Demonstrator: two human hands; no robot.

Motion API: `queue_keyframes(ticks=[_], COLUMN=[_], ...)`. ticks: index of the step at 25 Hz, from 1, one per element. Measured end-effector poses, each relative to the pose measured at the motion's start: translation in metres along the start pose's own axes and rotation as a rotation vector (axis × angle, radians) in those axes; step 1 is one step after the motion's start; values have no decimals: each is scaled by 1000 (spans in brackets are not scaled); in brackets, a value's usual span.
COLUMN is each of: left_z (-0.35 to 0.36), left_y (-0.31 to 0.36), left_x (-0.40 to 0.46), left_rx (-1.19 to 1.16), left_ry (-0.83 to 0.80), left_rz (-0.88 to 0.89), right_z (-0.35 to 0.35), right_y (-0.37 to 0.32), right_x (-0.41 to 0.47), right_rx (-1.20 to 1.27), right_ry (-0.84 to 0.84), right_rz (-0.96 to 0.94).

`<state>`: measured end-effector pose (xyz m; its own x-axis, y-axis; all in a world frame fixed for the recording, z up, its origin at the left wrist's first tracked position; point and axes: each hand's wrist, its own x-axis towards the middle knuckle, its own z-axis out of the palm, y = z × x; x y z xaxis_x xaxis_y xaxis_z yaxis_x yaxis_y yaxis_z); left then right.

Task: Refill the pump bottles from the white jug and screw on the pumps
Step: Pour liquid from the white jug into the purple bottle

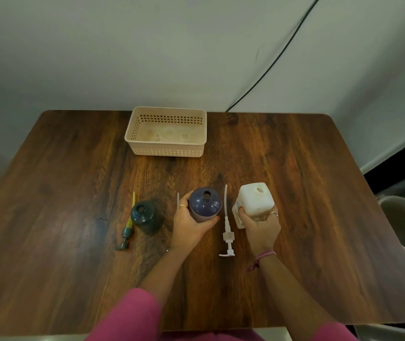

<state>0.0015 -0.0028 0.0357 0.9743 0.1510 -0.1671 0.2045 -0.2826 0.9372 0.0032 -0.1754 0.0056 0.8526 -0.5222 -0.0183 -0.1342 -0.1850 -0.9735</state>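
Note:
A purple bottle [205, 204] stands upright on the wooden table [73, 193] with its neck uncapped; my left hand [190, 226] grips its near side. To its right stands the white jug [255, 198], its mouth uncovered, and my right hand [260, 226] grips its near side. Between them lies a white pump [227, 232] with its long tube pointing away from me. Further left a dark green bottle [146, 216] stands uncapped, with a green pump [127, 230] on a yellowish tube lying beside it on its left.
A beige perforated basket [167, 150] sits at the table's far middle, nothing visible inside. A thin pale tube [178, 199] lies just left of my left hand. A black cable [270, 70] runs down the wall. A pale chair [403, 222] stands off the right edge.

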Motion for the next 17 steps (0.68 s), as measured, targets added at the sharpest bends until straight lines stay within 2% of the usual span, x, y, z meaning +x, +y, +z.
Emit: queue_keyframes(ticks=[6, 12, 17], left_z=[-15, -46, -74], left_y=[44, 107, 157], left_x=[9, 17, 24], left_rx=[-45, -130, -126], left_ry=[15, 49, 61], left_rz=[144, 326, 364], right_z=[9, 21, 25], right_y=[-49, -130, -199], right_x=[13, 28, 38], right_rx=[12, 14, -73], right_ry=[20, 70, 99], right_rz=[-153, -358, -510])
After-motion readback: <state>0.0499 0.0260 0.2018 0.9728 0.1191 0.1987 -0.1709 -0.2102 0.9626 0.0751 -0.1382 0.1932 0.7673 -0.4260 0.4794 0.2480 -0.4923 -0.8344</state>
